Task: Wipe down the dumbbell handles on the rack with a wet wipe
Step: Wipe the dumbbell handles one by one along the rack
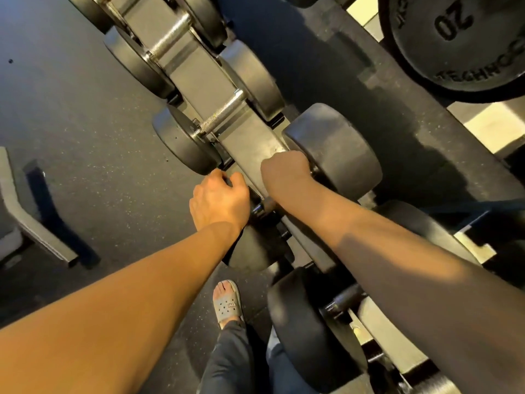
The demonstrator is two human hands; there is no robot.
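Several black dumbbells lie across a grey rack rail [244, 137] that runs from top left to bottom right. My right hand [287, 173] is a fist wrapped round the handle [265, 206] of the middle dumbbell, tight against its right head [338, 149]. My left hand [220, 199] lies over that dumbbell's left head [251, 248], with the fingers curled down over its far edge. No wet wipe shows; anything inside the right fist is hidden. The neighbouring dumbbell's knurled steel handle [224, 112] is bare.
Another dumbbell [301, 322] sits close under my right forearm. A "20" weight plate [460, 41] hangs at the top right. Dark speckled rubber floor [85, 123] spreads to the left, with a grey bench foot [37, 223]. My foot in a grey sandal [227, 302] stands beside the rack.
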